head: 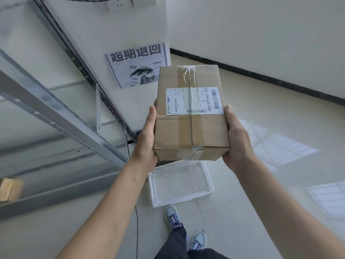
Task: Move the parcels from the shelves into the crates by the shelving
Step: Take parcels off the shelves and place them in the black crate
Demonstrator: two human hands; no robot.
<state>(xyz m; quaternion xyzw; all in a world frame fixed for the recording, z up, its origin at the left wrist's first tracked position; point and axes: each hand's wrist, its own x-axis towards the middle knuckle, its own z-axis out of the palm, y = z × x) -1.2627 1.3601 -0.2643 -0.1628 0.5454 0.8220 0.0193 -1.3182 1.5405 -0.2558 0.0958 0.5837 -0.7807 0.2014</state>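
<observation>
A brown cardboard parcel (190, 128) is held in the air at the centre of the frame, above a white plastic crate (181, 184) that is set on the floor at lower centre, just beside the foot of the metal shelving (61, 116) on the left. The parcel is clamped between both hands. The left hand (147, 139) is pressed to its left side and the right hand (237, 141) to its right side, with the thumbs laid along the upper edges and the fingers wrapped out of sight beneath.

The box is judged to be stiff, as its faces are flat and its edges mostly square, with only slight crumpling at the near corners. Its weight is thought to be modest, since it is carried level at arm's reach. Whether the contents are fragile cannot be told.

Good purchase is offered by the matt cardboard. The glossy tape (186, 128) run down the middle and the white shipping label (194, 100) are likely slicker and are better left untouched. A hold on the two long sides, low near the bottom edge, is judged the safest for lowering it.

The crate is seen to have low, translucent walls and a perforated mesh floor. The shelving is made of dull galvanised steel with punched uprights. A printed poster (136, 64) is fixed to the white wall at upper centre. Pale glossy tiles (261, 128) with window reflections fill the right side, and pale blue trainers (172, 216) are seen at the bottom.
</observation>
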